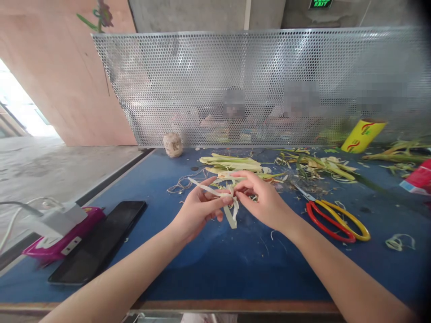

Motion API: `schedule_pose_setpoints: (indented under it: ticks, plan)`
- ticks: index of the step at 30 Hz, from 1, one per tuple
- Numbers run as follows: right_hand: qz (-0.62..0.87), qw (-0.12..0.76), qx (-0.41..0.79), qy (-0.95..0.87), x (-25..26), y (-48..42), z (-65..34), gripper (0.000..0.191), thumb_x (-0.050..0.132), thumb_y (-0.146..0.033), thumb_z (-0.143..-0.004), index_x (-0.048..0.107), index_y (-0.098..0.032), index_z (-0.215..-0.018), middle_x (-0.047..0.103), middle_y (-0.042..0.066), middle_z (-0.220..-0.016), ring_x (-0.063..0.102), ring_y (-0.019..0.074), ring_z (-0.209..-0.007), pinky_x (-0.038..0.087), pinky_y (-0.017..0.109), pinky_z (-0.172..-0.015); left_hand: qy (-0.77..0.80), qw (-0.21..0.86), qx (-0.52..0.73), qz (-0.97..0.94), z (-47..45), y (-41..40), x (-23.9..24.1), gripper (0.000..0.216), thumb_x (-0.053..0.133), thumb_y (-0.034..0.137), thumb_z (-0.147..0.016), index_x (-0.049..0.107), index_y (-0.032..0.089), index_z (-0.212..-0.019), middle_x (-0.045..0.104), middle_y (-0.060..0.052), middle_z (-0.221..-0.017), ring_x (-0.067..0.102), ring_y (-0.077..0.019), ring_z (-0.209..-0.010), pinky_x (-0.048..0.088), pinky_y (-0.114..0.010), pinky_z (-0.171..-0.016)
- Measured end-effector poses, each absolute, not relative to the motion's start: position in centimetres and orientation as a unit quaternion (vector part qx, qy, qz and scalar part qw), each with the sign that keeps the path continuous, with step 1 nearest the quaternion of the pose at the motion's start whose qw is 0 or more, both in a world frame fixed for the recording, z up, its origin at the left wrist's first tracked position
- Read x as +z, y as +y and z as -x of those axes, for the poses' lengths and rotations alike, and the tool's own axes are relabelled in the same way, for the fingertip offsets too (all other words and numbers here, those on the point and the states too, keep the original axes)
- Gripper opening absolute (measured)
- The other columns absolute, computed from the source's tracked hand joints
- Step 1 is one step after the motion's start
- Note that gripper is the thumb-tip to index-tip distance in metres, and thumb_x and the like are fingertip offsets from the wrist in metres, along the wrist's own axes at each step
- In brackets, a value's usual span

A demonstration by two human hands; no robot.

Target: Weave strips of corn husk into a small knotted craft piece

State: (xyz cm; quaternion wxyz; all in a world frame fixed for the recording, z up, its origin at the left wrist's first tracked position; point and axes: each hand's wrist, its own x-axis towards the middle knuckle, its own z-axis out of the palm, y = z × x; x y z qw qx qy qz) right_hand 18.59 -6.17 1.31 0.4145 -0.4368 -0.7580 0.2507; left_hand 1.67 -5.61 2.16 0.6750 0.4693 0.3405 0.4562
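Observation:
Over the middle of the blue table, both my hands pinch a small bundle of pale plant strips (230, 216). My left hand (201, 204) grips it between thumb and fingers, and one strip sticks out to the upper left. My right hand (258, 192) pinches the strips from the other side, its fingertips nearly touching the left ones. Loose ends hang below the fingers. Just beyond the hands lies a pile of long light-green leaf strips (232, 163). Scissors (332, 217) with one red and one yellow handle lie to the right of my right hand.
A black phone (101, 240) and a magenta power strip (63, 240) with a white plug lie left. Thin string (183, 183) and a twine roll (173, 145) sit farther back. Leaf scraps (319, 166), a yellow cylinder (363, 136) and a red packet (420, 177) are right, before a perforated metal screen (202, 80).

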Motion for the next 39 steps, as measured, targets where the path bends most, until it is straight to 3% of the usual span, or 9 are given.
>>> schedule_pose_setpoints:
  ticks: [4,9,12,16,20,23,27,34,39]
  plan:
    - [0.386,0.415,0.366,-0.738,1.5,-6.4,-18.3,0.036,0.047,-0.017,-0.082,0.038,-0.024,-0.116,0.063,0.002,-0.097,0.059,0.0143,-0.089,0.047,0.032,-0.082,0.334,0.661,0.475,-0.475,-1.6,-5.5,2.4,0.077,0.071,0.009,-0.062,0.031,0.011,-0.128,0.068,-0.005,-0.076,0.057,-0.0097,-0.051,0.042,-0.019,-0.039]
    - [0.378,0.408,0.366,-0.746,1.1,-6.5,-17.8,0.037,0.052,-0.02,-0.081,0.038,-0.023,-0.115,0.061,0.004,-0.1,0.058,0.0157,-0.09,0.046,0.035,-0.084,0.332,0.647,0.48,-0.491,-1.6,-5.7,2.4,0.082,0.072,0.01,-0.06,0.028,0.012,-0.129,0.066,-0.004,-0.077,0.053,-0.0069,-0.045,0.042,-0.02,-0.039]
    - [0.373,0.405,0.346,-0.76,0.7,-6.5,-17.6,0.035,0.048,-0.016,-0.082,0.039,-0.024,-0.115,0.062,0.003,-0.091,0.059,0.016,-0.086,0.048,0.035,-0.078,0.322,0.633,0.488,-0.508,-1.6,-5.7,2.3,0.088,0.074,0.009,-0.055,0.027,0.012,-0.129,0.066,-0.003,-0.077,0.055,-0.0092,-0.05,0.043,-0.02,-0.04]
    - [0.363,0.407,0.33,-0.77,0.6,-6.3,-17.8,0.035,0.042,-0.011,-0.083,0.041,-0.025,-0.115,0.06,0.0,-0.078,0.058,0.0129,-0.065,0.049,0.032,-0.065,0.328,0.61,0.508,-0.513,-1.4,-5.5,2.2,0.081,0.074,0.011,-0.057,0.031,0.013,-0.126,0.064,0.0,-0.075,0.052,-0.0061,-0.043,0.041,-0.02,-0.039]
    - [0.386,0.45,0.334,-0.733,0.9,-6.2,-18.2,0.034,0.044,-0.01,-0.082,0.04,-0.024,-0.113,0.058,-0.002,-0.073,0.056,0.0114,-0.057,0.048,0.029,-0.058,0.335,0.574,0.554,-0.501,-1.2,-5.3,2.5,0.078,0.073,0.012,-0.06,0.032,0.012,-0.126,0.065,-0.001,-0.075,0.049,-0.0044,-0.041,0.041,-0.019,-0.04]
    - [0.382,0.481,0.405,-0.677,1.2,-6.2,-18.2,0.023,0.047,-0.012,-0.081,0.038,-0.023,-0.099,0.058,-0.003,-0.07,0.057,0.0113,-0.056,0.048,0.028,-0.057,0.345,0.573,0.563,-0.485,-1.3,-5.3,2.9,0.075,0.072,0.014,-0.062,0.034,0.011,-0.127,0.067,-0.005,-0.08,0.053,-0.0061,-0.045,0.043,-0.02,-0.042]
    - [0.346,0.436,0.558,-0.616,1.1,-6.2,-17.8,0.015,0.051,-0.021,-0.081,0.038,-0.021,-0.089,0.059,-0.001,-0.07,0.058,0.0123,-0.057,0.048,0.028,-0.053,0.351,0.599,0.539,-0.476,-1.5,-5.6,3.0,0.07,0.065,0.016,-0.07,0.03,0.009,-0.131,0.068,-0.009,-0.081,0.061,-0.0123,-0.058,0.045,-0.02,-0.044]
    - [0.356,0.402,0.605,-0.588,0.8,-6.3,-17.1,0.028,0.055,-0.035,-0.08,0.05,-0.017,-0.101,0.054,-0.003,-0.059,0.034,0.004,-0.04,0.027,0.019,-0.039,0.383,0.574,0.497,-0.527,-1.4,-5.6,2.9,0.075,0.065,0.024,-0.071,0.026,0.013,-0.134,0.068,-0.006,-0.075,0.057,-0.0106,-0.049,0.038,-0.018,-0.034]
    - [0.441,0.453,0.513,-0.581,0.8,-6.1,-17.3,0.04,0.064,-0.04,-0.07,0.04,-0.02,-0.096,0.058,-0.001,-0.071,0.04,0.005,-0.043,0.03,0.019,-0.038,0.367,0.578,0.515,-0.516,-1.3,-5.4,2.8,0.076,0.063,0.02,-0.072,0.021,0.011,-0.135,0.069,-0.005,-0.071,0.053,-0.0083,-0.04,0.04,-0.018,-0.033]
